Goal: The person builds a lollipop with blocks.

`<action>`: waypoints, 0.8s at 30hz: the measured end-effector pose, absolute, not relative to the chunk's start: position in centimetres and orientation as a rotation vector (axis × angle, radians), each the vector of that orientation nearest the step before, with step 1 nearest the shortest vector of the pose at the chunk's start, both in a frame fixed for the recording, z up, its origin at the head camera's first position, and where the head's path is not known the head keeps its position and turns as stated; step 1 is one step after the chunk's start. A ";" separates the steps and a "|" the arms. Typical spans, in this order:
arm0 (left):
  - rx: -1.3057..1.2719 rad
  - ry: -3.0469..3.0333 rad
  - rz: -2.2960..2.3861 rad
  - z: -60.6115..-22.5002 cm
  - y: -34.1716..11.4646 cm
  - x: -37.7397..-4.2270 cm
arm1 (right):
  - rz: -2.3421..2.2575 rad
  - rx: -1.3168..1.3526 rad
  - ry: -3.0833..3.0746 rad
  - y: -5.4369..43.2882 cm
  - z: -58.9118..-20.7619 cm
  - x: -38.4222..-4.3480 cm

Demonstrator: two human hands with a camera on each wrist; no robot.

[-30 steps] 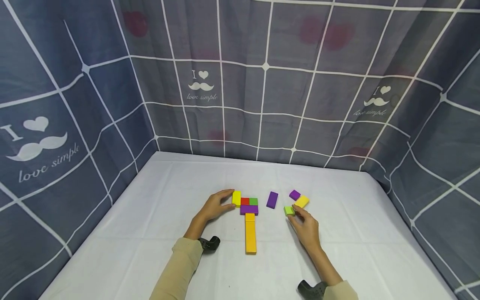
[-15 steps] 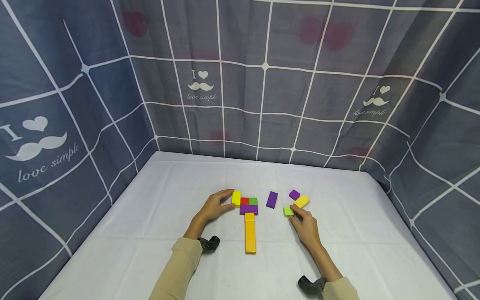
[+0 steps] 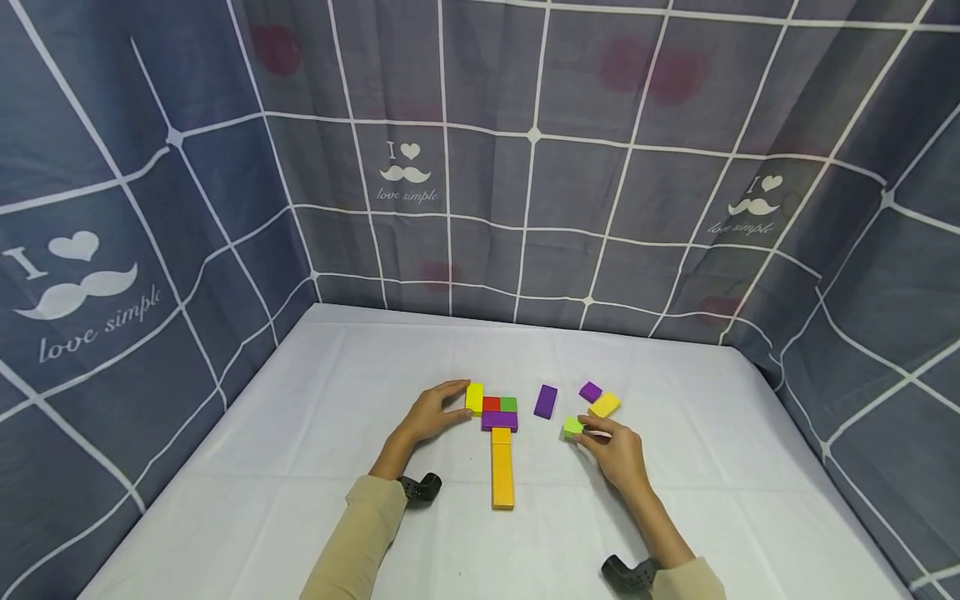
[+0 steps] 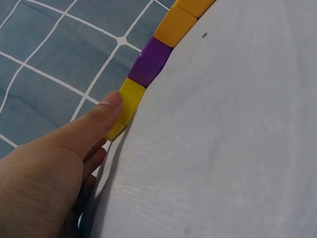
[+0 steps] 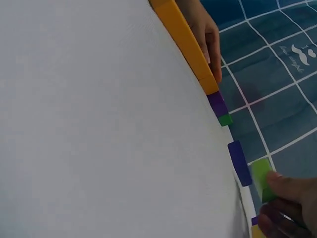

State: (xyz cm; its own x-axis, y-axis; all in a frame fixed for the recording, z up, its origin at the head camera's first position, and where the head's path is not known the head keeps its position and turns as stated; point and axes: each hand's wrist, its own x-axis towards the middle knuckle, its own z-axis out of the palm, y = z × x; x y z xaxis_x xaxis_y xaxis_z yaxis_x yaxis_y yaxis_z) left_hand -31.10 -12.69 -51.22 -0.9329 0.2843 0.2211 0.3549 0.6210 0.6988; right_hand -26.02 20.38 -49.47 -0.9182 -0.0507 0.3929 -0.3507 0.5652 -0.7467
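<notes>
In the head view my left hand [image 3: 435, 412] holds a yellow block [image 3: 474, 398] between thumb and forefinger; its thumb lies on the block's near side in the left wrist view. That block stands against the left of a red block [image 3: 491, 403], beside a green block [image 3: 508, 404]. A purple block [image 3: 499, 421] runs along their front, and orange blocks [image 3: 502, 475] form a straight line toward the person. Off to the right, my right hand [image 3: 619, 454] pinches a lime green block [image 3: 572, 428], which appears tilted in the right wrist view.
Between the joined blocks and the right hand lies a loose purple block [image 3: 546, 402]. Behind the right hand are a small purple block [image 3: 590, 391] and another yellow block [image 3: 605, 405]. A white cloth [image 3: 420, 542] covers the table, with grey gridded curtains [image 3: 480, 183] around it.
My right hand has shifted slightly left with the lime green block, away from the loose yellow one, and the block has turned. The left hand and the joined blocks stay put.
</notes>
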 end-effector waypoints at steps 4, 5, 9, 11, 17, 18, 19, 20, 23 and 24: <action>-0.570 -2.733 -1.205 -51.2 -12.7 -31.1 | 1.328 0.421 -2.397 19.6 -48.1 -26.9; -0.575 -2.730 -1.210 -51.2 -12.8 -31.1 | 1.327 0.441 -2.379 19.3 -47.8 -27.3; -0.580 -2.723 -1.223 -51.2 -12.8 -31.2 | 1.285 0.500 -2.370 17.7 -47.0 -29.1; -0.572 -2.723 -1.220 -51.2 -12.9 -31.2 | 1.275 0.532 -2.385 16.7 -46.8 -30.2; -0.572 -2.718 -1.210 -51.3 -13.0 -31.2 | 1.282 0.599 -2.462 13.3 -46.9 -32.5; -0.573 -2.716 -1.217 -51.3 -13.0 -31.2 | 1.281 0.600 -2.478 12.8 -47.0 -32.7; -0.576 -2.715 -1.222 -51.3 -13.0 -31.2 | 1.280 0.607 -2.490 12.3 -47.1 -32.9; -0.574 -2.720 -1.222 -51.4 -13.0 -31.2 | 1.275 0.615 -2.506 11.9 -47.2 -33.1; -0.572 -2.720 -1.225 -51.5 -12.9 -31.2 | 1.250 0.644 -2.555 11.0 -47.7 -33.6; -0.575 -2.719 -1.229 -51.4 -12.8 -31.2 | 1.245 0.652 -2.568 10.8 -47.9 -33.7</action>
